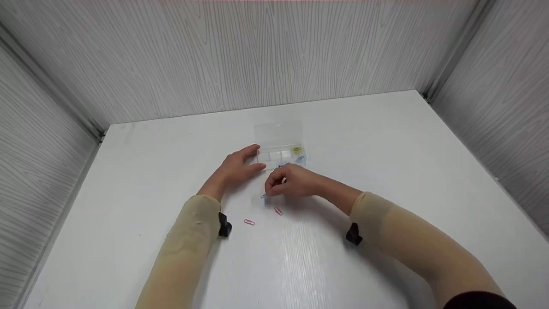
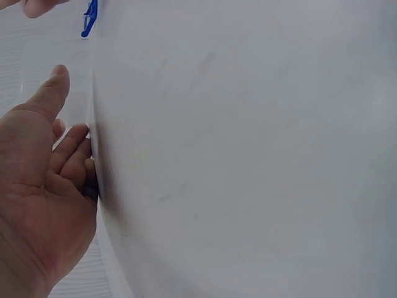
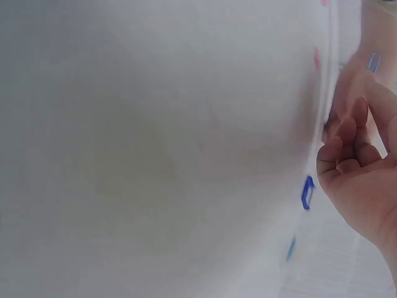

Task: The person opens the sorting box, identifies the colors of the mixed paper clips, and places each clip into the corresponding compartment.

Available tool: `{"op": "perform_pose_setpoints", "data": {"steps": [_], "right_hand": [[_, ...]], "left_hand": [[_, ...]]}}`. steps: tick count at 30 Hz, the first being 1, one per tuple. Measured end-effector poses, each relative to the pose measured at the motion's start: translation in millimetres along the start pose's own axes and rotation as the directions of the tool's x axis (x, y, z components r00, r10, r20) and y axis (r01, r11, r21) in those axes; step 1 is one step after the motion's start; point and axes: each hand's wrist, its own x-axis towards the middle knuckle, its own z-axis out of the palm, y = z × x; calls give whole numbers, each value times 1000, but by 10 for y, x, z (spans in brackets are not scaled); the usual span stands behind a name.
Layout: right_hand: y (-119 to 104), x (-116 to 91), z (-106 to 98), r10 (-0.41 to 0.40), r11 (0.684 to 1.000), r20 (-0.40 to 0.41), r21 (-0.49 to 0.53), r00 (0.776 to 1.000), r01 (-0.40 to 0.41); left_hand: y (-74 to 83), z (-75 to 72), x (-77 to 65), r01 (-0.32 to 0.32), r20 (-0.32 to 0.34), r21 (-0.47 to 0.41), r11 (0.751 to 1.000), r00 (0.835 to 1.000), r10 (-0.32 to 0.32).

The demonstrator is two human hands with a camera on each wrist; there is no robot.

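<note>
A clear plastic compartment box (image 1: 270,162) lies on the table with its lid (image 1: 278,133) raised at the back. My left hand (image 1: 238,166) rests at the box's left end, thumb at the near corner and a fingertip at the far one. Just in front of the box, my right hand (image 1: 296,181) pinches a light blue paper clip (image 3: 373,62) between thumb and fingertip. Inside the box are a yellow paper clip (image 1: 297,149), another light blue clip (image 1: 300,159) and a dark blue clip (image 3: 307,192), partly hidden by the right hand in the head view.
Two red paper clips lie on the white table (image 1: 386,171): one clip (image 1: 278,211) below the right hand, the other clip (image 1: 249,222) nearer and further left. Wood-grain panels (image 1: 257,56) stand behind the table and on both sides.
</note>
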Motion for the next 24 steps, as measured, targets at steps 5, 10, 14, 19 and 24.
{"op": "perform_pose_setpoints", "data": {"steps": [5,10,14,19,24], "right_hand": [[9,-125,-288,56,998,-154,-8,987,-57],[66,-239,-548,108,994,-308,3,945,-113],[117,-293,-677,158,987,-393,35,906,-157],[202,-295,-718,206,977,-453,46,867,-208],[351,-272,-663,279,958,-476,77,834,-277]], "left_hand": [[9,5,-18,17,-5,-22,1000,1000,-17],[20,31,-17,38,-13,-40,998,999,-38],[18,45,-22,36,-17,-46,998,999,-36],[5,47,-29,37,-12,-52,998,999,-37],[-1,29,-35,12,-7,-50,999,1000,-12]]}}
